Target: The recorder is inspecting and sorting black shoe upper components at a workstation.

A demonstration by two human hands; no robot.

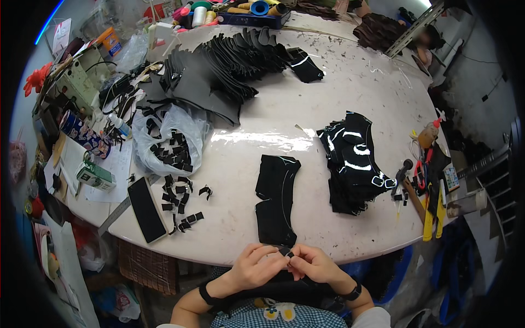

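I am pinching a small black strap piece [286, 252] between the fingertips of both hands, right at the near edge of the white table [262, 136], at about 6 o'clock. My left hand [252, 267] is curling its fingers in from the 7 o'clock side, my right hand [313, 264] is closing in from 5 o'clock, and the fingertips of the two are meeting on the piece. Both wrists are wearing black bands.

Just beyond my hands, toward 12 o'clock, a glossy black cut panel [276, 199] is lying flat, its near end almost touching the strap piece. At 2 o'clock a stack of shiny black panels [353, 161] with a metal buckle is sitting. At 10 o'clock loose little black loops [180, 202] are lying scattered, beside a clear plastic bag [169, 139] holding more of them, and a black phone [146, 209] is lying near the table edge at 9 o'clock. Far across, a fanned pile of dark pieces [224, 71] is spreading out at 11 o'clock.
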